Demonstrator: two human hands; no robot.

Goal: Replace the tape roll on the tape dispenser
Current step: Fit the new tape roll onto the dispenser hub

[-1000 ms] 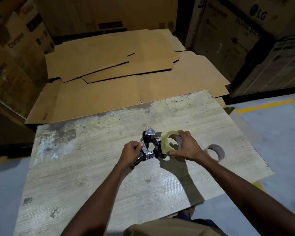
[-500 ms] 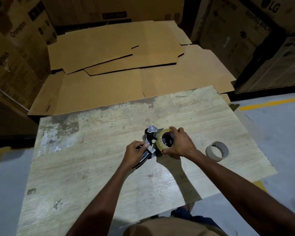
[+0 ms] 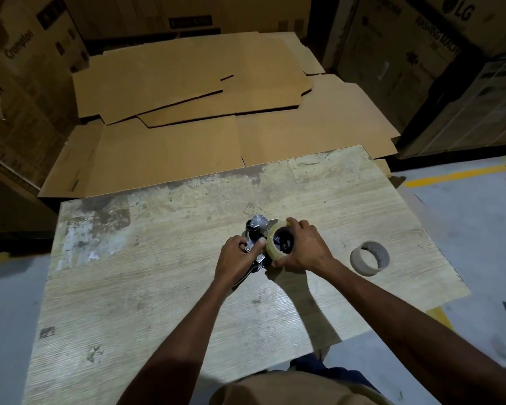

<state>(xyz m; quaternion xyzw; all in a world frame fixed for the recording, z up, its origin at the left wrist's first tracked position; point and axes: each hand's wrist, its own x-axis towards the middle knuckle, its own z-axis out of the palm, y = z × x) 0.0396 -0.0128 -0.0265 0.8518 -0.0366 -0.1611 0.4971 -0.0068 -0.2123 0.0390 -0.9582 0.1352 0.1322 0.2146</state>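
Note:
A black and metal tape dispenser [image 3: 256,230] lies on the worn wooden table [image 3: 158,287] near its middle. My left hand [image 3: 237,255] grips the dispenser's handle and frame from the left. A clear tape roll [image 3: 272,247] sits against the dispenser's right side, over its hub, and my right hand [image 3: 303,248] is wrapped around the roll's far and right rim. The hub shows dark inside the roll's hole. An empty cardboard tape core [image 3: 369,257] lies on the table to the right of my right hand.
Flattened cardboard sheets [image 3: 202,112] lie stacked beyond the table's far edge. Tall cartons stand at the left [image 3: 18,83] and right [image 3: 421,54]. Grey floor with a yellow line [image 3: 456,175] runs along the table's right side.
My right hand brought the clear roll leftward from beside the dispenser onto its hub. The left hand kept its grip on the dispenser. The camera tilted slightly.

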